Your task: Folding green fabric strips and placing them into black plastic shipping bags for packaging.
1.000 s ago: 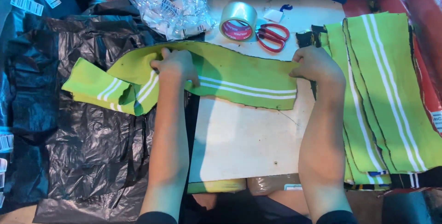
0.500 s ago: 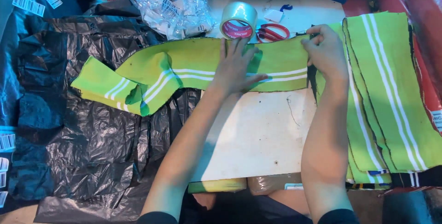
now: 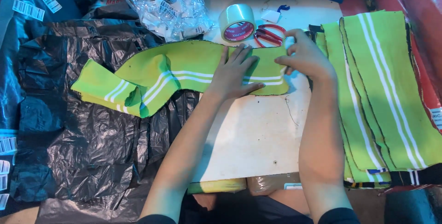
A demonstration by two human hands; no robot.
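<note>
Both bare forearms reach forward from the bottom edge, angling slightly toward each other. The left hand (image 3: pixel 232 74) lies palm down with its fingers spread flat on the green striped band (image 3: pixel 184 72). The right hand (image 3: pixel 306 58) curls at that band's right end, fingertips pinching its edge, wrist bent slightly inward.

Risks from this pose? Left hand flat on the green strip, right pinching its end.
1. The strip's left end is bunched and folded over the black plastic sheet; it may slide or stay creased, since only the left hand pins it.
2. The right hand works close to the red scissors and tape roll; a pull might snag or knock them.
</note>
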